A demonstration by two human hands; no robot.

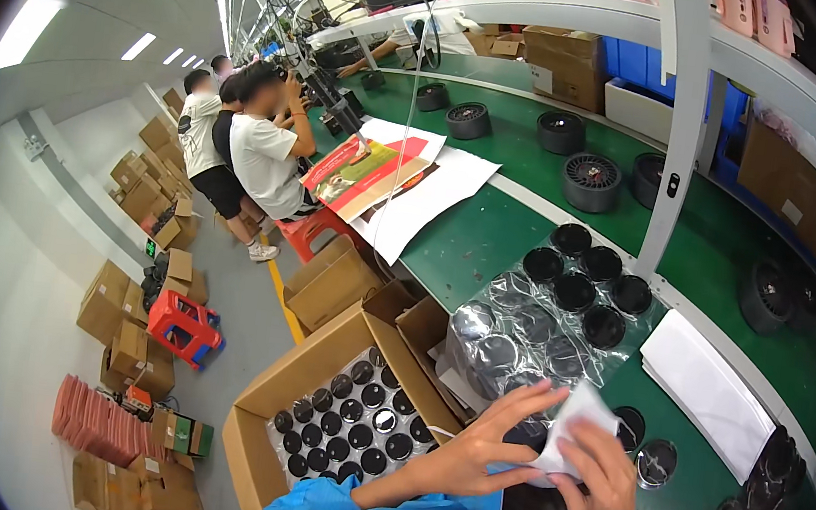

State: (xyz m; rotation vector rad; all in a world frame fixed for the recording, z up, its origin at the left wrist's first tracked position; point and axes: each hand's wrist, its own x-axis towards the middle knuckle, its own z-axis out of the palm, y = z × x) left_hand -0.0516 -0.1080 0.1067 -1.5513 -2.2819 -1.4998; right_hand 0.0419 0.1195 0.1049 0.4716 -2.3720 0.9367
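Both my hands are at a folded white cloth (588, 411), above the near edge of the green bench. My left hand (478, 452) holds its left side, fingers along the top and thumb below. My right hand (599, 475) presses its bent fingers onto the cloth from the right. Whatever the cloth may cover is hidden. Just beyond, black round caps (575, 292) rest in rows on and under clear plastic film (533, 322). Two loose round caps, one of them a shiny cap (656, 463), lie to the right of my right hand.
An open carton (255, 409) with rows of black caps stands at lower left. White sheets (710, 390) and a dark bagged bundle (773, 478) lie right. Black wheel-like parts (592, 182) sit on the green belt beyond a metal post (674, 175). Co-workers (264, 153) are at far left.
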